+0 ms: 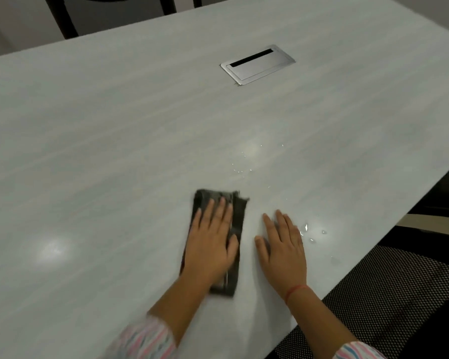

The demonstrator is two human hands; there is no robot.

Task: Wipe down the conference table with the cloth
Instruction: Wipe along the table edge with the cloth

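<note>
A dark grey folded cloth (237, 216) lies flat on the pale grey conference table (114, 151), near its front edge. My left hand (210, 244) presses flat on the cloth with straight, spread fingers. Just right of the cloth, my right hand (283, 244) rests flat on the bare tabletop, fingers straight, holding nothing. Water droplets (310, 233) glisten on the table right of my right hand, and more droplets (241, 169) lie farther back, beyond the cloth.
A silver cable hatch (257, 64) with a black slot is set flush into the table farther back. A black mesh chair (389, 294) stands at the table's right edge. Dark chair frames (65, 19) stand beyond the far edge.
</note>
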